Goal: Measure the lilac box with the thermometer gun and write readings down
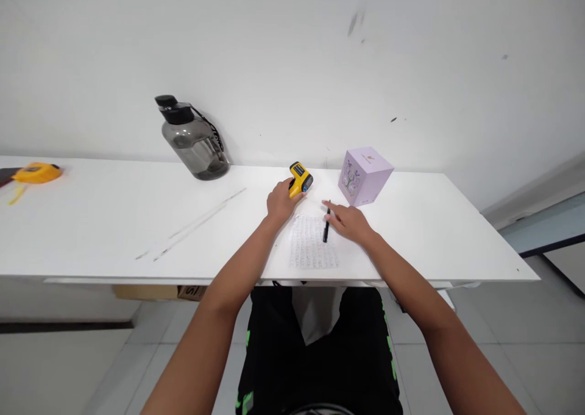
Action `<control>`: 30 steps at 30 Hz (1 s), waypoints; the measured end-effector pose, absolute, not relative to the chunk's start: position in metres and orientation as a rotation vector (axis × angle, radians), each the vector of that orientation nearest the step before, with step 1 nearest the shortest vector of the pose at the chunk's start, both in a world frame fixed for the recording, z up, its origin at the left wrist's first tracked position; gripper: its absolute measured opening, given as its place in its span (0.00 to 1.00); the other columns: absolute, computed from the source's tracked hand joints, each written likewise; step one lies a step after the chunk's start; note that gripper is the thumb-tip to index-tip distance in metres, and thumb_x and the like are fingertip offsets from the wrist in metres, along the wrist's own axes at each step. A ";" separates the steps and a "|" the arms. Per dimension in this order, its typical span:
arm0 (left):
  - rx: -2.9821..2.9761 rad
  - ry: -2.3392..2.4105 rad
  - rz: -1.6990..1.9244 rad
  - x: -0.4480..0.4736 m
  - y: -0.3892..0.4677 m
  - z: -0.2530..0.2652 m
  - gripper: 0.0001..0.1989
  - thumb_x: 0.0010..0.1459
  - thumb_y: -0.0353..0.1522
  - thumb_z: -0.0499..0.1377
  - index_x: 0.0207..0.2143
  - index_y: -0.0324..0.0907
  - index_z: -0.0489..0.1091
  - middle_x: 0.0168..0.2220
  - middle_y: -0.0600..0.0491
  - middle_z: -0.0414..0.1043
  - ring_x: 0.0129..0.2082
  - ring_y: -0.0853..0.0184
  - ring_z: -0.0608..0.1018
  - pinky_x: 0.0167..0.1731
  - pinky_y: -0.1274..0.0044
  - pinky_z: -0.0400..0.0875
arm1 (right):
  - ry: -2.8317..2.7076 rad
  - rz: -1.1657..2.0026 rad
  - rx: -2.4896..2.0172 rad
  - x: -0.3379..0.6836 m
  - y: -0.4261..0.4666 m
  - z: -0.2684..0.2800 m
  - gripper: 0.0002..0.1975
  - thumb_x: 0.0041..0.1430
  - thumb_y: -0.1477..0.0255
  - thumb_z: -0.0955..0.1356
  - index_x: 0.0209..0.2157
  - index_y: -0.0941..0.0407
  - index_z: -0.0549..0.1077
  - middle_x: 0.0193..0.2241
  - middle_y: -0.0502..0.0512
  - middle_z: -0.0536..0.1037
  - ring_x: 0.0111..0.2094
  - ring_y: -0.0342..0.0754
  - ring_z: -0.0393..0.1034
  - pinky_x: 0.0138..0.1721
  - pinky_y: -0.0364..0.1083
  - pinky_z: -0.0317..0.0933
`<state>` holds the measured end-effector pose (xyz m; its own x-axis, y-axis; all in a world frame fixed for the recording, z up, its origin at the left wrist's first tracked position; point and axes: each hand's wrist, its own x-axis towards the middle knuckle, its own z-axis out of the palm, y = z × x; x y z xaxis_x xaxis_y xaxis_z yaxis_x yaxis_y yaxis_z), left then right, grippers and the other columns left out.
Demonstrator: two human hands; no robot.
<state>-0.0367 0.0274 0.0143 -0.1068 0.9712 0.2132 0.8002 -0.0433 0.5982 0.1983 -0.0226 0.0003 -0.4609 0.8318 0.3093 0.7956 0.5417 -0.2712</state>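
Paper sheet (313, 242) at desk (114, 220) front edge — right hand (350, 221) flat, fingers loose, touching black pen (326, 226) on it; left hand (281, 200) clamped on yellow thermometer gun (300, 178) just behind — purple box (364, 174) near back edge.

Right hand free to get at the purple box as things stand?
Probably yes. The right hand lies flat by the pen; the purple box stands just beyond it, with only bare table between.
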 end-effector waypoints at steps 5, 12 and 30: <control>2.061 2.098 0.645 -0.040 0.030 0.015 0.29 0.60 0.49 0.59 0.59 0.47 0.68 0.53 0.45 0.75 0.54 0.52 0.75 0.54 0.63 0.62 | -2.441 0.120 -1.496 0.193 -0.024 0.009 0.24 0.74 0.63 0.57 0.36 0.56 0.80 0.36 0.57 0.84 0.40 0.50 0.77 0.42 0.46 0.58; 2.161 2.142 0.628 -0.040 0.029 0.008 0.25 0.60 0.48 0.58 0.55 0.47 0.70 0.50 0.43 0.77 0.50 0.51 0.77 0.57 0.58 0.58 | -2.213 0.365 -1.752 0.198 -0.021 0.009 0.17 0.66 0.62 0.65 0.52 0.53 0.74 0.32 0.55 0.82 0.36 0.52 0.75 0.34 0.45 0.56; 2.470 1.451 1.202 -0.033 0.012 0.021 0.19 0.67 0.44 0.49 0.48 0.44 0.73 0.50 0.43 0.76 0.52 0.56 0.76 0.53 0.64 0.67 | -1.870 0.692 -1.330 0.203 -0.021 0.001 0.22 0.65 0.53 0.60 0.27 0.53 0.72 0.22 0.49 0.72 0.28 0.47 0.67 0.33 0.45 0.56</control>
